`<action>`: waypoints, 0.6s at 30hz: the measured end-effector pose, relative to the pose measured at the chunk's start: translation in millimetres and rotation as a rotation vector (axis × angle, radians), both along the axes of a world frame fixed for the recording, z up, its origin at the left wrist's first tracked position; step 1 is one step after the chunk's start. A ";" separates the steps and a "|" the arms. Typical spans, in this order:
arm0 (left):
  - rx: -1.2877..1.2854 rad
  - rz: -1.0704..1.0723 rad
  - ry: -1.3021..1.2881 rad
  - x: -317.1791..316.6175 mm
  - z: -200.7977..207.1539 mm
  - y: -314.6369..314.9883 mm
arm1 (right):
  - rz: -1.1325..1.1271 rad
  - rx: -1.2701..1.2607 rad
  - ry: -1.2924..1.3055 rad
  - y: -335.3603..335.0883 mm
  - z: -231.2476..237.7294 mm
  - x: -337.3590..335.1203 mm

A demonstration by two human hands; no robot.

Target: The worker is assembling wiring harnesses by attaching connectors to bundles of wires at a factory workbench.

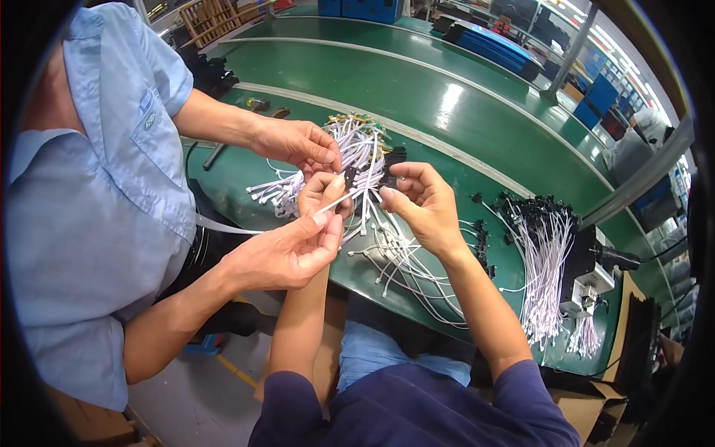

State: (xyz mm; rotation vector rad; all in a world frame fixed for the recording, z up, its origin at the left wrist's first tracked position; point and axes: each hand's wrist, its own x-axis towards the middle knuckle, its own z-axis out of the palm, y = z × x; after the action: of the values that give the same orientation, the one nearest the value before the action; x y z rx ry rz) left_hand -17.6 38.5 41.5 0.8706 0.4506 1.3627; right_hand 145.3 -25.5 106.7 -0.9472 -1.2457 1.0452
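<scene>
My right hand (426, 203) pinches a small black plastic connector (388, 179) with white wires attached. Partly behind a co-worker's hand, my left hand (322, 191) is closed at another small black part (349, 176) beside the same wires. The white cables (366, 200) hang down between my two hands. From the left, the co-worker's near hand (287, 252) pinches a white strip or cable (337, 203) right at my left fingers. Their far hand (302, 144) reaches in just above my left hand. A large pile of white cables (356, 141) lies behind the hands.
Loose white cables (417, 268) spread along the near edge of the green table (350, 279). At right lies a bundle of white cables with black connectors (540, 253), next to a black and silver device (590, 276). The co-worker (104, 194) stands close on my left.
</scene>
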 end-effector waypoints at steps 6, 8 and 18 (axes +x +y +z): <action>0.123 0.059 -0.071 3.5 5.9 2.9 | 0.067 0.104 0.185 4.3 -0.9 -1.4; 0.137 0.068 -0.074 4.8 7.3 3.2 | 0.160 0.056 0.366 1.9 -1.1 1.4; -0.096 0.284 0.325 -11.4 -26.7 27.3 | -0.524 0.534 -0.485 2.6 -11.3 10.6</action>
State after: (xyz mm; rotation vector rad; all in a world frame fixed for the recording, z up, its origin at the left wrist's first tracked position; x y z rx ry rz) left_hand -29.0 65.8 14.8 0.9790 0.9120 1.4465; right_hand 156.0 -23.0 95.4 -1.0457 -1.4544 0.0505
